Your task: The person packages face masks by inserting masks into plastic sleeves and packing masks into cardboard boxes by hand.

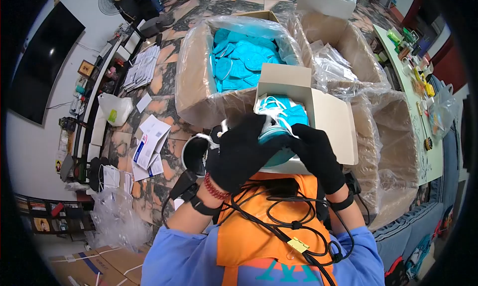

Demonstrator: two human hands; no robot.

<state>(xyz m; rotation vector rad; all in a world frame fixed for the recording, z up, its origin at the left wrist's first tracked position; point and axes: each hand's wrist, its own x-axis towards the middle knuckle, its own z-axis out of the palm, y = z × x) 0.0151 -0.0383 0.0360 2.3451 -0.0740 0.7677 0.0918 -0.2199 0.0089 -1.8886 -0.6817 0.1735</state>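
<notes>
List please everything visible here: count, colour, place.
held masks: several, teal, between hands
open box: one, white, before person
loose masks: many, teal, far-left carton
cartons: at least three, brown, ahead
papers: many, white, floor left
television: one, black, left wall
fan: one, grey, upper left
table: one, pale green, right
sofa: one, blue, lower right
small items: many, mixed, table
cables: several, black, on apron
left hand: one, black-gloved, holding masks
right hand: one, black-gloved, holding masks
</notes>
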